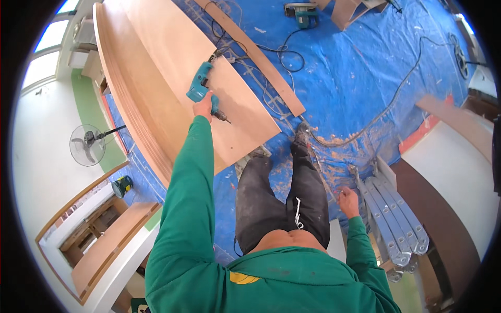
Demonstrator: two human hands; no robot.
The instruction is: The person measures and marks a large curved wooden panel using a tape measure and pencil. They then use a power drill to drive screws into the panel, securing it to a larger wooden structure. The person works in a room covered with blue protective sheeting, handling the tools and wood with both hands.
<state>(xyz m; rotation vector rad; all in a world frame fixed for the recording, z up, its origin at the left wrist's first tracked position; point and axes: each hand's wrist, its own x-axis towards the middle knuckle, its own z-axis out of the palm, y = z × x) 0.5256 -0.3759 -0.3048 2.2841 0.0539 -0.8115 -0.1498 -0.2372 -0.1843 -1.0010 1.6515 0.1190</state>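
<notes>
Your left hand (203,106) gripped the drill (198,86); right hand (348,202) curled, contents unclear. The panel (245,117) bore one apparent hole (231,147) (remainder undetermined).

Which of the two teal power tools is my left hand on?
The drill, with your left hand on it at the pale wooden panel; the other, apparently a circular saw, sits untouched on the blue sheeting.

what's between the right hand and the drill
In the picture, the right leg and then the near corner of the board lie between the right hand and the drill. Nothing visible seems to block a reach over them. The left hand already grips the drill.
</notes>
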